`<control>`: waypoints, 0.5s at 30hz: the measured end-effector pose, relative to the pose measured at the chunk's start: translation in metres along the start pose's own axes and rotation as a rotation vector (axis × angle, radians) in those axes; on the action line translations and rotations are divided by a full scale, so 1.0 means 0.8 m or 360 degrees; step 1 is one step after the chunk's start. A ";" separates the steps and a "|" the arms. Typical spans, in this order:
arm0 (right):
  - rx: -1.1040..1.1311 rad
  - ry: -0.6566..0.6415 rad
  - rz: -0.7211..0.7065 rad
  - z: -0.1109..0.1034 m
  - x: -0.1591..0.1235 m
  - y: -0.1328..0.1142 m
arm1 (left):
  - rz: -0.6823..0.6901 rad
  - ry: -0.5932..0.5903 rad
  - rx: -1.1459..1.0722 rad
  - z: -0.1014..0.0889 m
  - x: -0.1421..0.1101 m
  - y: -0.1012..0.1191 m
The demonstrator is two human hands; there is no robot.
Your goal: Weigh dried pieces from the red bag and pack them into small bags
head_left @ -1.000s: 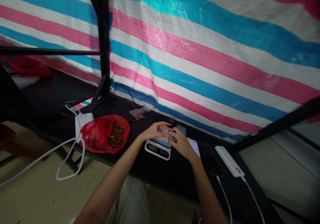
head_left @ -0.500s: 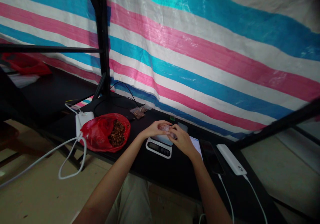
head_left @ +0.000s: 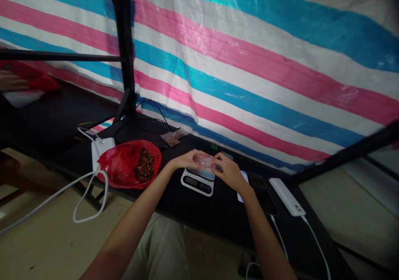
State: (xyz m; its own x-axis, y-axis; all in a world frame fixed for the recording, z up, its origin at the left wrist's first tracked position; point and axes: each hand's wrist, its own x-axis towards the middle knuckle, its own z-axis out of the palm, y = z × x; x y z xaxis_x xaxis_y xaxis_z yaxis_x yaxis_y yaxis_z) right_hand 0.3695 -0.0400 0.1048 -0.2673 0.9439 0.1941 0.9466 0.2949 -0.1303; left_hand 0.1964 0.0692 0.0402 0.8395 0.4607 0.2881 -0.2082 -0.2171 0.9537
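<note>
My left hand (head_left: pixel 186 160) and my right hand (head_left: pixel 228 172) meet just above a small white digital scale (head_left: pixel 197 181) on a black table (head_left: pixel 199 213). Between them they pinch a small clear plastic bag (head_left: pixel 204 160), each hand with closed fingers on one side of it. What the bag contains is too small to tell. To the left of the scale lies an open red plastic bag (head_left: pixel 124 168) with brown pieces (head_left: pixel 144 169) heaped in it.
Two small filled clear bags (head_left: pixel 173 137) lie behind the scale by a black stand base (head_left: pixel 137 130). A white power bank (head_left: pixel 100 147) with a looping cable sits left; a phone (head_left: pixel 263 192) and a second white power bank (head_left: pixel 286 196) right. A striped tarp (head_left: pixel 249 63) hangs behind.
Both hands have stayed together over the scale, working the small clear bag; the view has shifted slightly down and left.
</note>
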 end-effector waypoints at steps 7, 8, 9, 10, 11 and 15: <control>-0.0073 -0.0016 -0.0025 0.003 -0.001 0.000 | -0.0040 0.0047 0.0164 0.013 0.015 -0.012; -0.0078 -0.0013 -0.0022 0.004 -0.001 0.000 | -0.0049 0.0067 0.0172 0.015 0.017 -0.014; -0.0079 -0.0012 -0.0017 0.005 -0.002 0.001 | -0.0056 0.0083 0.0177 0.017 0.019 -0.016; -0.0078 -0.0011 -0.0014 0.006 -0.002 0.002 | -0.0065 0.0088 0.0184 0.018 0.020 -0.017; -0.0077 -0.0010 -0.0012 0.008 -0.003 0.003 | -0.0080 0.0084 0.0196 0.018 0.021 -0.018; -0.0107 -0.0002 -0.0009 0.021 -0.004 0.012 | -0.0122 0.0034 0.0264 0.015 0.023 -0.014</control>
State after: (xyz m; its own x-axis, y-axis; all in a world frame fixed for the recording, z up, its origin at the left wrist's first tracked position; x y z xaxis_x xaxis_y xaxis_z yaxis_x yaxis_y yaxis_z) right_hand 0.3765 -0.0373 0.0867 -0.2729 0.9424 0.1934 0.9550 0.2896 -0.0636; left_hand 0.2199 0.0694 0.0338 0.8385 0.4991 0.2189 -0.0570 -0.3190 0.9460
